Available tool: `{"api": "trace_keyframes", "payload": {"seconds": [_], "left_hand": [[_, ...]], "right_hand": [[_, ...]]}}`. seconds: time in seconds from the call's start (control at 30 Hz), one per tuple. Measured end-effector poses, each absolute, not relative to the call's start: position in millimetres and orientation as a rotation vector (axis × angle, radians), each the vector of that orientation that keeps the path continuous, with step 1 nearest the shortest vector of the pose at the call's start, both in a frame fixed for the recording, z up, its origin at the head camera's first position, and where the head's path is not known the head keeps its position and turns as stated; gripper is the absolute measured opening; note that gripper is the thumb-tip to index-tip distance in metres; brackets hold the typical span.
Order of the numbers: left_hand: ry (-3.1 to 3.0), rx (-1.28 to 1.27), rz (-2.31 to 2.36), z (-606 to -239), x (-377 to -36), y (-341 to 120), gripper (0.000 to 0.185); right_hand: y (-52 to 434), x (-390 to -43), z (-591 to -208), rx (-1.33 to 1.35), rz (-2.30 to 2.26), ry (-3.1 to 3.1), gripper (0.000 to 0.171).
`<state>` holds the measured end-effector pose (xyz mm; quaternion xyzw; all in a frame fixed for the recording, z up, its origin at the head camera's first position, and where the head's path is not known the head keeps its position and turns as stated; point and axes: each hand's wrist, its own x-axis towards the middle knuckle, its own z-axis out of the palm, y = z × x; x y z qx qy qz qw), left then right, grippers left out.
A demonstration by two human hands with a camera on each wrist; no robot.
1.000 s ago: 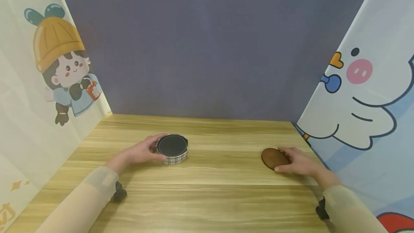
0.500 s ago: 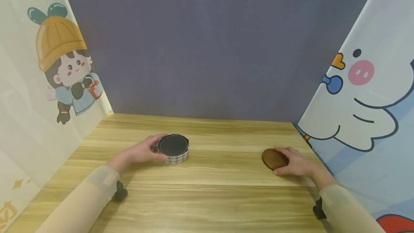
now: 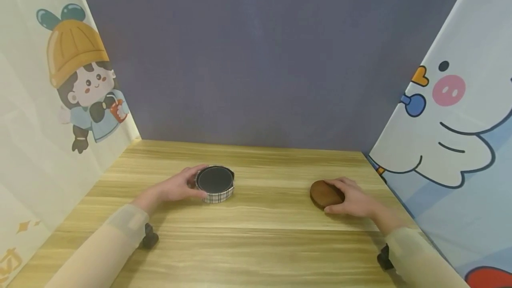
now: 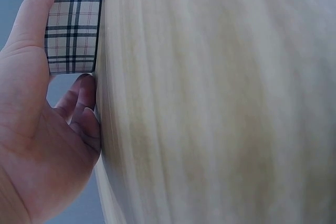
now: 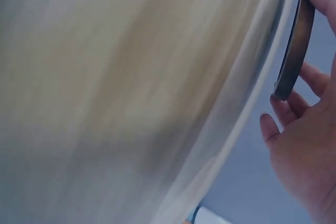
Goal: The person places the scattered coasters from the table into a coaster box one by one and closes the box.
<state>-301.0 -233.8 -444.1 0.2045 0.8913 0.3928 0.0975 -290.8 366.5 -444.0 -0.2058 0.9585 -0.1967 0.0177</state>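
On the left half of the table stands a low round coaster holder [image 3: 215, 180], with a dark inside and a plaid side [image 4: 74, 30]. My left hand [image 3: 180, 185] grips it from the left, thumb on the near side and fingers round the far side. Over on the right, a round brown coaster [image 3: 325, 194] is pinched by its edge in my right hand [image 3: 354, 197], thumb nearer me and fingers farther away. The right wrist view has this coaster [image 5: 295, 48] edge-on and raised off the tabletop. Part of its right side is hidden by the hand.
The striped wooden table [image 3: 256, 252] runs back to a plain grey-purple panel [image 3: 256, 57]. A cream curtain [image 3: 24, 114] with a cartoon child closes the left, and a white and blue curtain [image 3: 460, 146] with a cartoon animal the right.
My right hand has carried the brown coaster a little left, toward the coaster holder. The left hand keeps its grip in place. The whole head view has shifted slightly.
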Motion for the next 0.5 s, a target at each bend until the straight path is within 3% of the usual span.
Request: {"api": "trace_keyframes", "payload": {"seconds": [0.5], "left_hand": [[2.624,0.565,1.162,-442,-299,-234,0.110]], "right_hand": [[278,-301,-426,-0.749,-0.744,2.845,0.100]]}}
